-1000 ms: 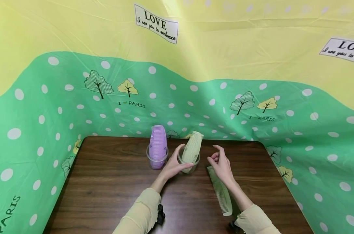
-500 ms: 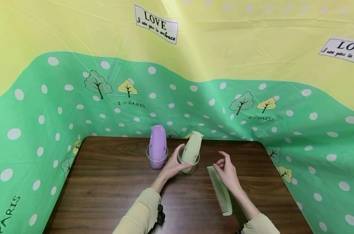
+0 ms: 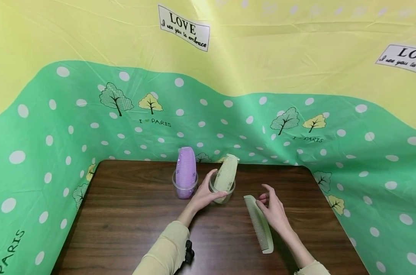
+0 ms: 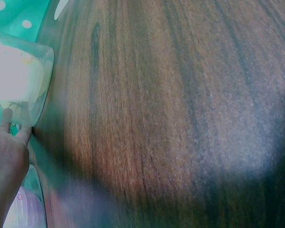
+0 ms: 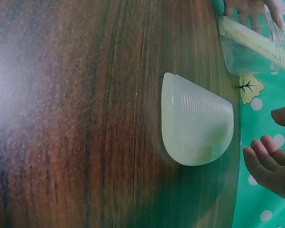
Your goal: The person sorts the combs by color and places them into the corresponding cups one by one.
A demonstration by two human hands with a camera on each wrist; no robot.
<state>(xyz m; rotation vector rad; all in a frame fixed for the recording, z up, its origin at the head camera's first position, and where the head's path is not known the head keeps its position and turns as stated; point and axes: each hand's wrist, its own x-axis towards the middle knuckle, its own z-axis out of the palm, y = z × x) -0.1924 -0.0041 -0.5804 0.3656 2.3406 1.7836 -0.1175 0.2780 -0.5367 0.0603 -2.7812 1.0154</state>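
Note:
My left hand (image 3: 202, 196) holds a clear plastic cup (image 3: 223, 199) at the back of the table, thumb at its near side and fingers around the left. A pale green comb (image 3: 227, 172) stands tilted to the right inside that cup. On the table to the right lies a second pale green comb (image 3: 258, 224), teeth facing left. My right hand (image 3: 274, 212) hovers beside its upper end with fingers loosely bent; in the right wrist view the fingers (image 5: 261, 161) are apart from the comb (image 5: 197, 126) and grasp nothing.
Left of my left hand, another clear cup (image 3: 175, 185) holds a purple comb (image 3: 186, 166). The dark wooden table (image 3: 125, 221) meets a green and yellow patterned cloth (image 3: 201, 103) at its back and sides. A black wrist device (image 3: 189, 253) sits by the left sleeve.
My right hand has drawn back to the right and toward me, along the comb on the table. The left hand, both cups and the combs stay where they were.

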